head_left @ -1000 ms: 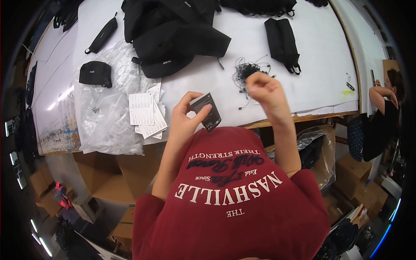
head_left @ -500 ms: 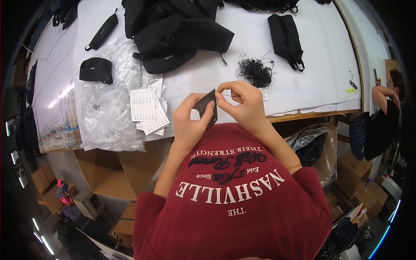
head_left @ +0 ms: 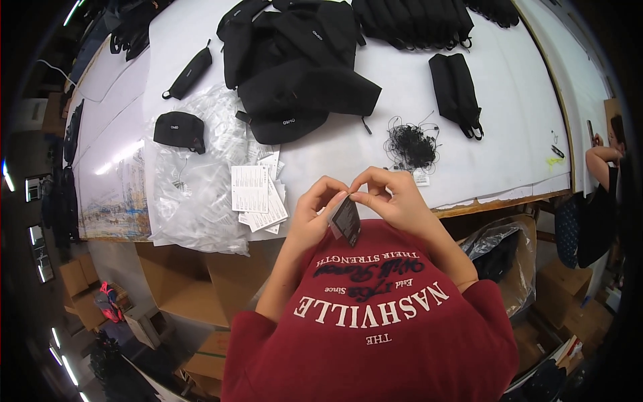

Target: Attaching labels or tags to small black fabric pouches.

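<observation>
My left hand (head_left: 312,214) pinches a dark hang tag (head_left: 347,224) by its top corner, in front of my shirt at the table's near edge. The tag hangs tilted, its printed face showing. My right hand (head_left: 394,199) is closed, thumb and forefinger meeting the left fingertips at that same corner. A thin string showed in the right fingers a moment before; at present the fingers mostly hide it. A tangled heap of black strings (head_left: 410,147) lies just beyond my right hand. White printed cards (head_left: 250,189) lie fanned out to the left of my hands.
Clear plastic bags (head_left: 201,224) spread over the table's left part, with a black pouch (head_left: 179,130) on them. Black pouches (head_left: 301,74) are heaped at the back. One long pouch (head_left: 455,90) lies right. Cardboard boxes (head_left: 191,285) stand below the edge; a person (head_left: 598,161) is far right.
The view has shifted, so the table appears lower and further right. My right hand has come in against the left at the tag's corner, and the tag now hangs below the fingertips.
</observation>
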